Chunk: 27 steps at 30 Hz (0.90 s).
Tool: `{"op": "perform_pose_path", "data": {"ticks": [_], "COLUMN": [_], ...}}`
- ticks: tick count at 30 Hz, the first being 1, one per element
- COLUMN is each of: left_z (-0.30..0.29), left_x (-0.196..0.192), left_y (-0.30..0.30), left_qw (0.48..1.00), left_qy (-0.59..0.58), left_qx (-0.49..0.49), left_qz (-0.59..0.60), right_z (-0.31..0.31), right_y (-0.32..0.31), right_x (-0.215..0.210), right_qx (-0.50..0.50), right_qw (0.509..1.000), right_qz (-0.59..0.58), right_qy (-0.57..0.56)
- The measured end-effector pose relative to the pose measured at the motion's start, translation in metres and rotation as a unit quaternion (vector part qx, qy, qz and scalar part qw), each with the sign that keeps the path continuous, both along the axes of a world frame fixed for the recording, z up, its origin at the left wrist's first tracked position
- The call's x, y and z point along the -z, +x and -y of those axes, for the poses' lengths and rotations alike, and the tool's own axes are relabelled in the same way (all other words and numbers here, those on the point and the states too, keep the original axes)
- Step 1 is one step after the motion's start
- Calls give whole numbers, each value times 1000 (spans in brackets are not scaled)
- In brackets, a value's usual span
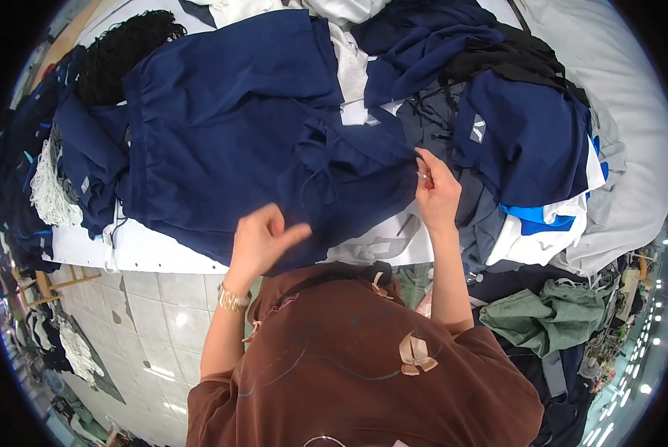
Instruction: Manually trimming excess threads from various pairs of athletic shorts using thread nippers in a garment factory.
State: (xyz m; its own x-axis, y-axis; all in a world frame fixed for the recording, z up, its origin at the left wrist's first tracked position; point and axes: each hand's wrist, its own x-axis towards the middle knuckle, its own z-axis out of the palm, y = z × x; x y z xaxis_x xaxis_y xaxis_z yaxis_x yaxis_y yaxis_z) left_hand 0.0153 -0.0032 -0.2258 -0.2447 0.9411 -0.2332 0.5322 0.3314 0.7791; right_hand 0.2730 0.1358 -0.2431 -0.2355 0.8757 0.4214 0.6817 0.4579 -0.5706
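Several navy blue garments lie spread over the white table in front of me. A bunched navy garment, gathered in places and with a thin cord looping near its middle, lies on top at the centre. My right hand pinches its right-hand edge between thumb and fingers. Over its near left part is my left hand, thumb stretched out and fingers loosely curled, with nothing visible in it. Left of both hands, a larger flat navy garment with a stitched band along its left side reaches toward the back.
Black cords are heaped at the back left, white cords below them. A folded navy garment with a small grey patch tops a pile on the right. Green cloth hangs at my right. The white table edge runs before me.
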Motion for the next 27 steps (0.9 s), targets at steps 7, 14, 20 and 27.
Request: {"op": "perform_pose_path", "data": {"ticks": [7,14,20,27], "left_z": [-62,-73,-79,-90], "left_x": [45,45,58,75], "left_y": [-3,5,-2,-5], "left_qw": [998,999,989,990], "left_qy": [43,30,14,-60], "left_qx": [-20,-34,-78,-24], "left_qz": [-31,-1,122,122], "right_z": [7,5,-6,-10], "right_y": [5,15,22,10], "right_x": [14,28,54,41], "right_qx": [61,114,112,69], "right_qw": [995,985,940,706], "right_qz": [-75,-106,-249,-576], "right_qy": [-17,-78,-203,-407]}}
